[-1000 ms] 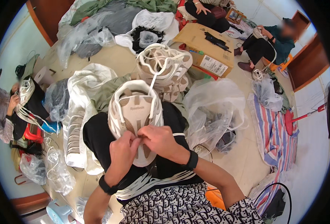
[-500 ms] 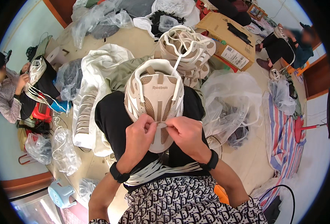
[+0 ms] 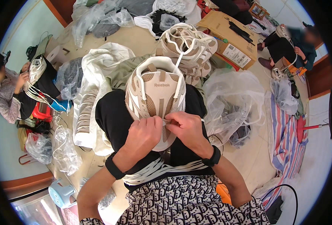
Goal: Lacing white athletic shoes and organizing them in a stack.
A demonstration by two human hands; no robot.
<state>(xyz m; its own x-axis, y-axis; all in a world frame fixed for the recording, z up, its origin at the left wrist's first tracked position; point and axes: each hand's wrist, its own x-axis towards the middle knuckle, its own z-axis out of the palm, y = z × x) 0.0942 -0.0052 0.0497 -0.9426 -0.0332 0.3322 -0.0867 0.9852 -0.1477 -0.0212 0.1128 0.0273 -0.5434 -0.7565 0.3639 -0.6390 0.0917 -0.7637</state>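
Note:
A beige and white sneaker (image 3: pixel 153 94) rests on my black-trousered lap, its toe toward me and its collar away. Over the lower end of its tongue, just above the toe, both hands meet. My left hand (image 3: pixel 144 132) is closed, with thumb and fingers pinched together there. Beside it, my right hand (image 3: pixel 187 128) also pinches with thumb and forefinger. Whatever small piece sits between the fingertips is mostly hidden. A white lace strip (image 3: pixel 179 62) hangs over the collar. Loose white laces (image 3: pixel 159 171) lie across my lap near my waist.
More beige sneakers (image 3: pixel 188 47) are piled beyond my knees. To the left, stacked shoes (image 3: pixel 88 116) lie on a white sack. A cardboard box (image 3: pixel 231 39), clear plastic bags (image 3: pixel 233 95) and a blue stool (image 3: pixel 62 194) stand around. Two people sit working at either side.
My left hand has turned and moved slightly up and inward over the tongue. My right hand has shifted up a little. The right-side person's arm has lowered.

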